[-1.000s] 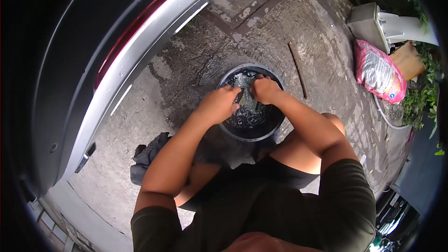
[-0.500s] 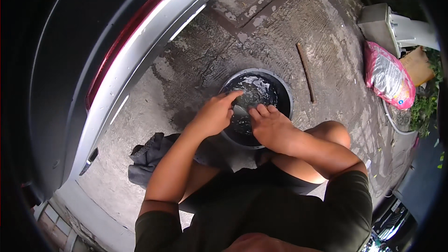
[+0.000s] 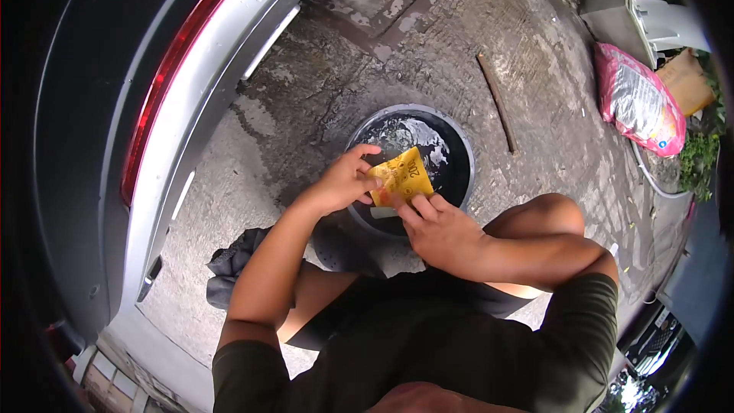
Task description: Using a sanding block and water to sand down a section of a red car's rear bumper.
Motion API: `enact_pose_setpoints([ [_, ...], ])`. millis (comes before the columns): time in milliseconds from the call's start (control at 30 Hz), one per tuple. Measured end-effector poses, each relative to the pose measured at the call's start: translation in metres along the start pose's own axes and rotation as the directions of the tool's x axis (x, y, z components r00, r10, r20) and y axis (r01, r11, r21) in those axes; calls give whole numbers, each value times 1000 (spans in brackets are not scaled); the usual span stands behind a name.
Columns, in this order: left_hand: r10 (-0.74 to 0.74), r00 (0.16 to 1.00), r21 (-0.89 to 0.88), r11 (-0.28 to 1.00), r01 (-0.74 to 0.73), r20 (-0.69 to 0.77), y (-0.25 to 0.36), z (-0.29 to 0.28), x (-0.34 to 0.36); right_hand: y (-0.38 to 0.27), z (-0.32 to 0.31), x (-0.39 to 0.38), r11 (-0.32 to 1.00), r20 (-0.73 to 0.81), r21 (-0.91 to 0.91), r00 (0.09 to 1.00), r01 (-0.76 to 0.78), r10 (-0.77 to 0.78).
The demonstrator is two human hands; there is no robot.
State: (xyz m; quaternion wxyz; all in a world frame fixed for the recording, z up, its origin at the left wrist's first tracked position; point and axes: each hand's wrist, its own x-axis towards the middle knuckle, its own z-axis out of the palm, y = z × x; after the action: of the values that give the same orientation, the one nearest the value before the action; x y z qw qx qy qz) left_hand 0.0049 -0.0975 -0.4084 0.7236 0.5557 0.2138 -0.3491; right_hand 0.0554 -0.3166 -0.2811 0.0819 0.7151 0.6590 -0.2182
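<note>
Head view: your half-curled left hand (image 3: pixel 340 183) and curled right hand (image 3: pixel 449 235) held the sheet (image 3: pixel 403 174), newly yellow-side-up near the left edge of the basin (image 3: pixel 471 168), seemingly occupying both.

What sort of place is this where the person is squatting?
Probably an outdoor driveway or parking spot: a vehicle stands at the left, the concrete ground is rough and patchy, and green plants grow at the right.

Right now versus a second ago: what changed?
Right hand drew back toward the body, to the tub's near edge; left hand barely shifted. Both now hold a yellow packet; whether they held it before is unclear. Tub, stick and pink bag unmoved.
</note>
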Motion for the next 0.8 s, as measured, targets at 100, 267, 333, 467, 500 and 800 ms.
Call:
enact_pose_setpoints([
  [100, 55, 998, -2, 998, -55, 22, 4, -10, 8, 12, 0, 6, 995, -77, 100, 996, -29, 37],
  [267, 174, 985, -36, 984, -175, -16, 15, -4, 13, 41, 5, 24, 952, -425, 302, 887, -50, 182],
  [333, 246, 959, -131, 956, -264, -139, 24, -4, 10, 49, -1, 29, 945, -441, 324, 876, -49, 196],
  [467, 218, 963, -295, 920, -257, -158, 34, -10, 8, 55, -3, 31, 945, -514, 327, 839, -1, 178],
  [500, 219, 963, -296, 920, -258, -159, 37, -10, 8, 56, 1, 30, 952, -546, 305, 822, 17, 160],
  [800, 222, 975, -492, 846, -205, -25, 46, -11, -6, 59, 12, 39, 676, -452, 733, 800, 81, 394],
])
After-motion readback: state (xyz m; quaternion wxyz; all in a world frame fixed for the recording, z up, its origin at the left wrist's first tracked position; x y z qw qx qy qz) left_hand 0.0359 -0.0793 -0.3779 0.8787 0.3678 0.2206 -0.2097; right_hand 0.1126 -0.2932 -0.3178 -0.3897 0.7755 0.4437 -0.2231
